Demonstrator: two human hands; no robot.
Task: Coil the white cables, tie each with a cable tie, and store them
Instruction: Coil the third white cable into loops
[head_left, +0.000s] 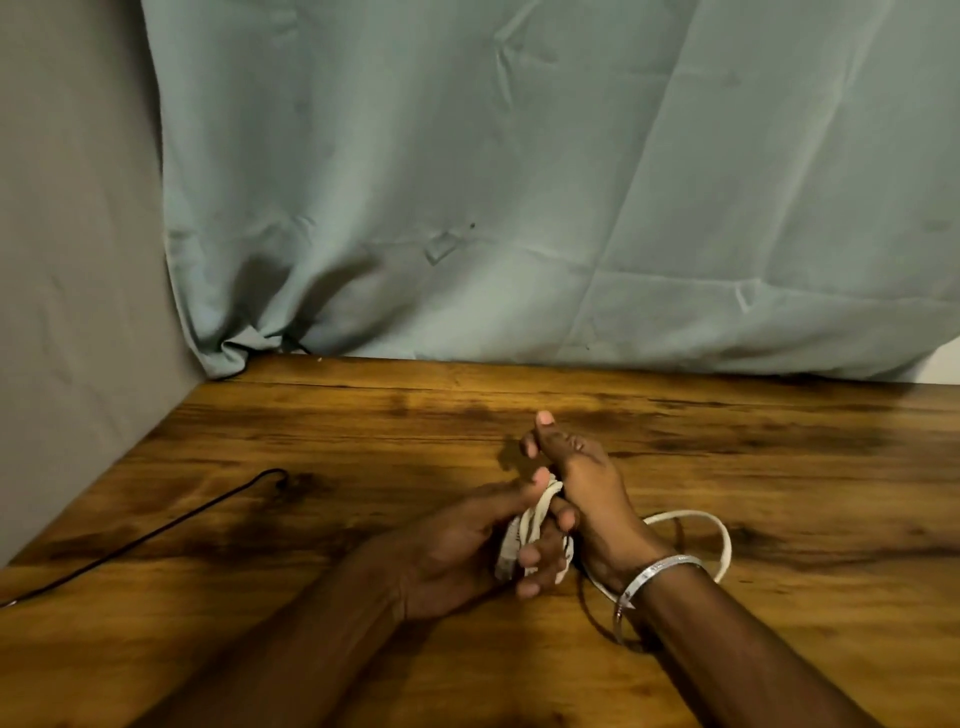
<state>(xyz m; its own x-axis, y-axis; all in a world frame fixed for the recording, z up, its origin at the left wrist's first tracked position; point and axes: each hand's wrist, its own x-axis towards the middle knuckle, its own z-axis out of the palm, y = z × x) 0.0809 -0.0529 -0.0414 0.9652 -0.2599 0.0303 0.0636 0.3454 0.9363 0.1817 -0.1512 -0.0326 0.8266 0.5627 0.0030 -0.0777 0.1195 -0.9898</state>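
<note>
- Grey-green curtain (519, 182) hangs along the table's far edge; grey wall (78, 260) closes the left side.
- Wooden table (363, 426): bare wood open on the far half and the right.
- Left hand (457, 551) curls round the bundled white cable (524, 530), mid-table near the front.
- Right hand (576, 483) pinches the same bundle; one cable loop arcs out right of its wrist.
- Black cord (156, 535) runs off the left edge, well apart.
- Metal bangle (654, 577) on right wrist.
</note>
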